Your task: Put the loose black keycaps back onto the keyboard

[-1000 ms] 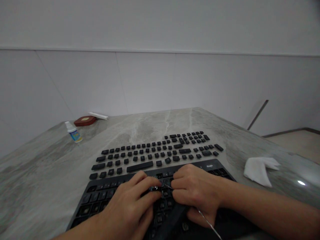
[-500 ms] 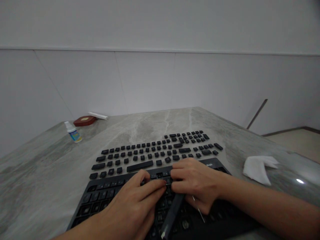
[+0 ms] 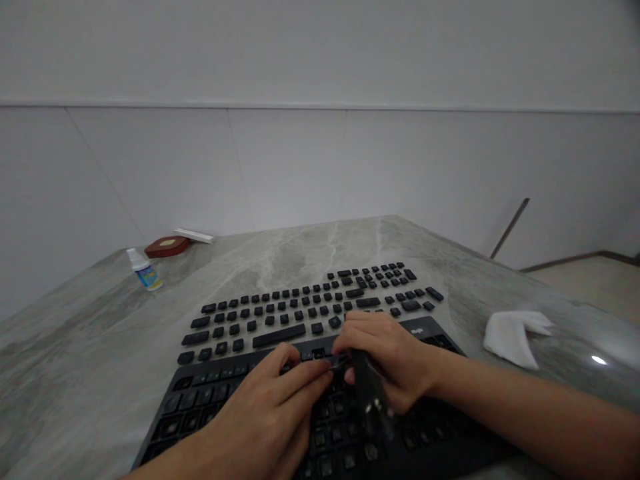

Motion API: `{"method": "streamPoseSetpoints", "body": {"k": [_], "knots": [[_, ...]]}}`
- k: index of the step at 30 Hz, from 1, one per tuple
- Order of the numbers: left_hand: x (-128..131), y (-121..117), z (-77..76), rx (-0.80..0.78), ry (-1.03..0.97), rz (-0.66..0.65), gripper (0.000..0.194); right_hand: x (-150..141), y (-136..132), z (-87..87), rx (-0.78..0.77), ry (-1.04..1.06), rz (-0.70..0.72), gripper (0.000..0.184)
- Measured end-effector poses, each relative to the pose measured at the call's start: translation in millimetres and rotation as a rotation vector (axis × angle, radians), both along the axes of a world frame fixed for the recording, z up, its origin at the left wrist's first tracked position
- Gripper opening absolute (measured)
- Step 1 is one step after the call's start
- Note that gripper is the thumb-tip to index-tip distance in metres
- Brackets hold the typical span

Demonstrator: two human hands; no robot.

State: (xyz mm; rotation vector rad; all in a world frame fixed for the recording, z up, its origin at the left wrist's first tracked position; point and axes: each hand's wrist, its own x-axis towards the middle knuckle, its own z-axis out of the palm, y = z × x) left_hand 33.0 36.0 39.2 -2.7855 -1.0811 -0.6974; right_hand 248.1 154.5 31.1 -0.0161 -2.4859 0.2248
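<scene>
A black keyboard [image 3: 430, 325] lies in front of me, with many of its key places bare and other keys still on. My left hand [image 3: 273, 407] rests over its middle with fingers stretched out, fingertips down on the upper key rows. Just to the right, my right hand [image 3: 390, 357] is closed around a dark-handled tool [image 3: 367, 387] that looks like a keycap puller; its shiny end points towards me and is blurred. Its working tip is hidden near the left fingertips. Beyond the keyboard, loose black keycaps [image 3: 270, 307] lie in rows, with the long space bar [image 3: 279, 336] nearest.
A white spray bottle [image 3: 145, 272] with a blue label stands at the left. Behind it are a reddish-brown box [image 3: 167, 247] and a white strip [image 3: 194, 235] by the wall. A crumpled white tissue [image 3: 510, 339] lies on the marbled table [image 3: 295, 250] at the right.
My left fingers have come closer together and shifted slightly right on the keys. The tool in my right hand has swung: its near end has moved right and risen. The loose keycaps lie as before.
</scene>
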Motion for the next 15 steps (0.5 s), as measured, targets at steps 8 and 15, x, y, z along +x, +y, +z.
{"method": "streamPoseSetpoints", "body": {"k": [8,15], "knots": [[-3.7,-2.5,-5.5,0.050,0.047,0.022,0.050,1.6,3.9,-6.2,0.067,-0.143,0.000,0.018],[-4.2,-2.3,-8.1,-0.059,-0.035,0.067,0.038,2.8,4.2,-3.6,0.175,-0.165,-0.074,0.025]]}}
